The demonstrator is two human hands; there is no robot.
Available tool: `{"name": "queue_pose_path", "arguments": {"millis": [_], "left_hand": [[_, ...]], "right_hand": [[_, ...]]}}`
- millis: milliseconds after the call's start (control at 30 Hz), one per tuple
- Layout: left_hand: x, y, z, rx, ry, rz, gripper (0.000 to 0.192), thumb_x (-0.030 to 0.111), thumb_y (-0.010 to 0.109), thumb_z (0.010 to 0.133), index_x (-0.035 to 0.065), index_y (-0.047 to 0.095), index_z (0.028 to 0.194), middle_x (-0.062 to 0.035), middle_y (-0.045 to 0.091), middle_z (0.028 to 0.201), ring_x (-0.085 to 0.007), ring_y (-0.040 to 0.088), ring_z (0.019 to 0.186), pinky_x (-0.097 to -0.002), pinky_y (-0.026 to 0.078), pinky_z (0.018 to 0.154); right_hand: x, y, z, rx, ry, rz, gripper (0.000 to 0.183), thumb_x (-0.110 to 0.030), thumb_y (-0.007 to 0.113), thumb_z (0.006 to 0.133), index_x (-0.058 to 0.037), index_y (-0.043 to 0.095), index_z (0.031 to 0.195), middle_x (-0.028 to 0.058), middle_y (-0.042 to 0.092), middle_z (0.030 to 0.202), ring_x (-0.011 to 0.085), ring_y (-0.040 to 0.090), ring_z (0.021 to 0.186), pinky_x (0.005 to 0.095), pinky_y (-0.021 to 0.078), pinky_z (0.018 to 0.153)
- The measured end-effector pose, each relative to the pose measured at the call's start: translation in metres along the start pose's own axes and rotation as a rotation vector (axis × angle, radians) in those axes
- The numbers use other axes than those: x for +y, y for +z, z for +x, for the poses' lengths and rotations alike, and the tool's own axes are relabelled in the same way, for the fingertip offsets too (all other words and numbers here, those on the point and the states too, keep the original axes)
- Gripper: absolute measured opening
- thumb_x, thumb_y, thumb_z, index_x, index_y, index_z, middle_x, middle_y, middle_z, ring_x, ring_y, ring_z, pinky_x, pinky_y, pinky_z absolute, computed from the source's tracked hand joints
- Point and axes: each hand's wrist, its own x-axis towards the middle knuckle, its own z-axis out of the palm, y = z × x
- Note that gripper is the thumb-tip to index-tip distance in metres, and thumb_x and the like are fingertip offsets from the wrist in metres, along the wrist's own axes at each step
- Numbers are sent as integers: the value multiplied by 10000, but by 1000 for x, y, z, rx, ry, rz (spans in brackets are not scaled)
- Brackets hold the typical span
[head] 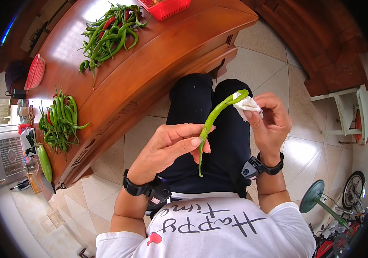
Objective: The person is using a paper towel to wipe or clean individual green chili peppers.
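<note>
A long green chili pepper (215,113) is held over my lap, its thin tail hanging down and its upper end curled. My left hand (174,145) pinches it near the lower end between thumb and fingers. My right hand (271,119) grips a crumpled white tissue (246,104) that touches the curled upper end. On the wooden table (158,42) lies a large loose heap of green chili peppers (113,35) with a few red ones. A second pile of chili peppers (62,119), more neatly bunched, lies nearer the table's left end.
A red plastic basket (167,9) stands at the table's far edge, and a pink-red basket (36,72) at its left side. A long pale-green vegetable (44,163) lies by the left corner. A white wooden stool (348,113) lies tipped on the tiled floor at right.
</note>
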Motion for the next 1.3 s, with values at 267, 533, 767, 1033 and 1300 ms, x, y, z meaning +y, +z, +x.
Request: {"name": "queue_pose_path", "arguments": {"millis": [267,533,767,1033,1300], "left_hand": [[-2,-1,2,41,-35,65,294,145,541,944,-59,579,1152,-81,637,871,-95,588,702,-219,507,654],[1,1,2,41,-14,126,295,146,549,940,-58,579,1150,-73,634,871,-88,581,708,-202,489,663],[3,2,1,85,-18,141,338,146,580,913,-78,578,1166,-103,648,862,-117,582,742,-230,484,693],[1,-1,1,68,9,142,327,121,577,923,-50,562,1201,-69,651,906,-71,564,738,-197,485,690],[2,-2,1,76,16,137,296,106,593,911,-60,580,1155,-75,652,906,-69,568,725,-201,493,681]], "right_hand": [[-5,-1,4,-112,-134,23,151,-66,743,772,-16,624,849,69,631,778,98,542,643,199,391,537],[2,-1,0,-34,22,3,148,-65,733,782,-12,616,857,56,621,777,74,527,640,187,381,547],[0,3,-4,-195,177,57,185,-104,756,765,-24,622,866,17,607,765,53,518,629,190,388,549],[-2,5,-5,-245,190,95,189,-126,758,774,-38,625,875,2,606,798,50,520,667,187,390,574],[2,3,-4,-67,122,118,210,-107,755,780,-6,609,892,39,613,824,67,509,683,183,383,584]]}}
